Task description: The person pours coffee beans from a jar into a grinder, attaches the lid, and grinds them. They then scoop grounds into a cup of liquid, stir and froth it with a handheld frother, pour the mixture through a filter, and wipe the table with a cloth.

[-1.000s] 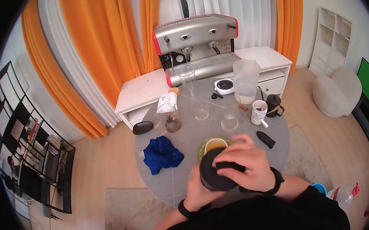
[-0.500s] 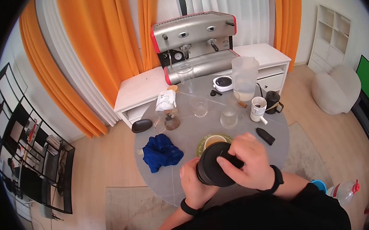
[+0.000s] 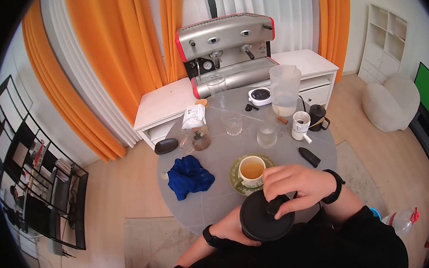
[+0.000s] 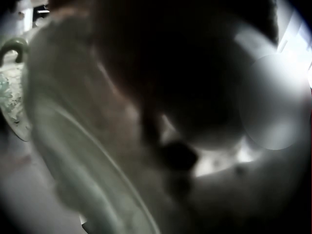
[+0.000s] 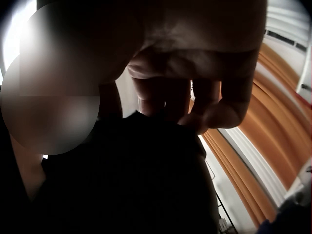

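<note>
In the head view, a round black container (image 3: 266, 216) with a flat lid and raised knob is close to the person's body. Its side lies against the left hand (image 3: 229, 227), whose fingers wrap round it and are partly hidden underneath. Thumb and fingers of the right hand (image 3: 297, 185) pinch the knob (image 3: 274, 207) on the lid. In the right wrist view, curled fingers (image 5: 226, 113) hang over a dark shape. Just beyond the hands, a cup (image 3: 252, 171) of amber liquid stands on a green patterned saucer (image 3: 236, 182). The left wrist view is mostly dark and blurred.
A blue cloth (image 3: 190, 178) lies at the left of the grey round table (image 3: 210, 149). Farther back are a glass (image 3: 267, 135), a tall clear jug (image 3: 285, 91), a white dripper-like piece (image 3: 301, 125) and a black kettle (image 3: 318, 117). An espresso machine (image 3: 229, 53) stands behind.
Both hands have drawn the black container back toward the body, uncovering the cup and saucer. The right fingers have shifted their grip on the knob.
</note>
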`<action>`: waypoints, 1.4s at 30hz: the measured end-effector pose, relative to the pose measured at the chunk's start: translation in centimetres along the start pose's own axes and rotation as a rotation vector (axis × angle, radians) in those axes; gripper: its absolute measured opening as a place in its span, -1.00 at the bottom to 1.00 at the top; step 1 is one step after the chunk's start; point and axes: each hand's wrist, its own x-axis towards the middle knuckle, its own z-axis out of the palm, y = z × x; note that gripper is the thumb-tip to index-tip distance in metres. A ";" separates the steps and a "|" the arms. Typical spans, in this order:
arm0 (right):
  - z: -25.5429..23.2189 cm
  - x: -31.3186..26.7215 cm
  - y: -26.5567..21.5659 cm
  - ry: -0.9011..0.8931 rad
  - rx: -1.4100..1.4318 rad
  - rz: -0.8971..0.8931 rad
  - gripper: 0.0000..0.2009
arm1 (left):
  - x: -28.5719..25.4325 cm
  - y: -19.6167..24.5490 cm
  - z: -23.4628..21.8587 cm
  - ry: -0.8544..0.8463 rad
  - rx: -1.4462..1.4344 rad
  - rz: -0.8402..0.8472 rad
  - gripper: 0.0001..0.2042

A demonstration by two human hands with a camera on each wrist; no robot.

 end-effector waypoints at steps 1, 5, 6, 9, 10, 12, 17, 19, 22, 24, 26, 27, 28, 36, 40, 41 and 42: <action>0.2 0.1 -0.3 0.032 0.005 0.021 -0.74 | 0.1 0.0 -0.1 -0.001 -0.007 0.006 -0.09; 1.2 0.2 -1.1 0.149 -0.232 -0.022 -0.72 | 0.7 -0.3 0.3 0.191 0.132 0.041 -0.08; 1.9 0.2 -1.5 0.285 -0.336 0.030 -0.70 | 0.9 -0.3 0.6 0.191 0.129 0.040 -0.08; 3.6 0.6 -1.6 0.523 -0.541 0.116 -0.68 | 1.3 -1.7 1.6 0.638 0.449 0.051 -0.18; 4.1 0.8 -1.5 0.624 -0.639 0.153 -0.67 | 1.5 -1.7 1.8 0.639 0.446 0.046 -0.18; 4.6 1.3 -1.3 0.656 -0.680 0.167 -0.67 | 2.3 -0.9 1.9 0.903 0.791 0.065 -0.24; 4.8 1.6 -1.6 0.662 -0.833 0.174 -0.64 | 1.9 -0.2 1.9 0.937 0.887 0.104 -0.23; 3.4 1.1 -2.2 0.547 -0.623 0.250 -0.63 | 0.9 0.1 0.9 0.611 0.396 -0.048 -0.19; 0.9 0.4 -2.0 0.356 -0.268 0.301 -0.60 | 0.0 1.2 -0.7 0.248 -0.044 -0.071 -0.14; 0.5 0.0 0.1 0.178 0.066 0.140 -0.47 | -0.1 0.1 -1.2 0.186 -0.107 -0.003 -0.12; 0.6 0.2 0.5 0.143 0.057 0.103 -0.54 | -0.3 -0.2 -1.4 -0.038 -0.112 -0.173 -0.11; 0.8 0.1 0.9 0.121 0.087 0.030 -0.63 | -0.2 -0.2 -1.4 -0.067 -0.054 -0.185 -0.10; 1.1 0.0 1.2 0.099 0.116 -0.044 -0.71 | -0.1 0.0 -1.3 -0.068 -0.052 -0.184 -0.10; 2.7 0.2 -0.6 0.420 -0.371 0.008 -0.77 | 0.6 0.3 1.2 0.393 0.252 -0.014 -0.14; 3.4 0.9 -1.1 0.511 -0.496 0.142 -0.77 | 1.6 -0.3 1.9 0.623 0.546 -0.023 -0.21; 3.8 1.2 -1.0 0.581 -0.572 0.183 -0.77 | 2.0 0.0 2.3 0.771 0.702 0.034 -0.25; 4.2 1.3 -1.0 0.651 -0.648 0.225 -0.77 | 2.3 0.2 2.6 0.917 0.857 0.092 -0.28</action>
